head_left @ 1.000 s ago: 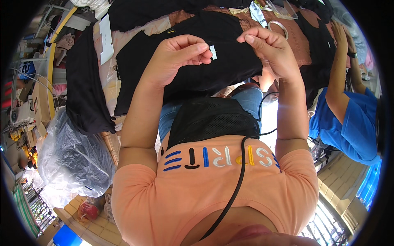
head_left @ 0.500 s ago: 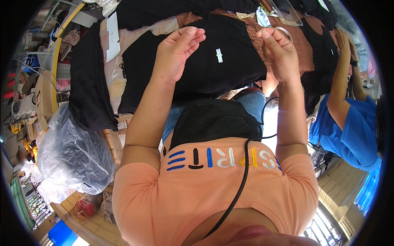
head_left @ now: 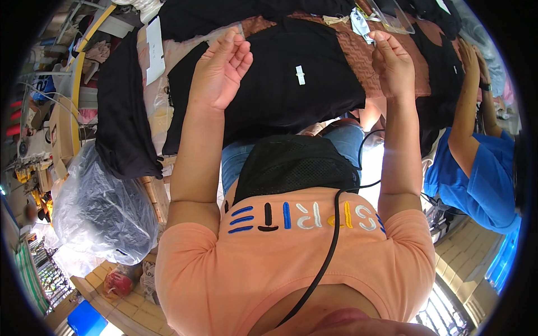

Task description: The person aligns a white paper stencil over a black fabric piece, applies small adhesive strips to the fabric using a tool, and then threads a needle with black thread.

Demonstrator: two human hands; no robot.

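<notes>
My left hand [head_left: 223, 64] is raised over the left part of a black garment [head_left: 269, 73] spread on the table, thumb and forefinger pinched, the other fingers loosely curled. My right hand [head_left: 393, 64] is up over brown patterned cloth [head_left: 358, 61], its thumb and forefinger also pressed together. Whatever either pinch holds is too fine to make out. A small white label [head_left: 300, 75] lies on the black garment between the hands. Just beyond my right fingertips is a small white and blue packet [head_left: 360, 23].
A white card strip [head_left: 154, 50] and folded black cloth [head_left: 123, 101] lie at the left. Below them hangs a clear plastic bag [head_left: 109, 201]. A clear tray [head_left: 397, 19] sits at the far right. A co-worker in a blue shirt [head_left: 476, 173] works to my right.
My hands have moved apart: the left went leftward and slightly away, the right a little rightward and farther. Both pinches stay closed. The black garment lies nearly as before.
</notes>
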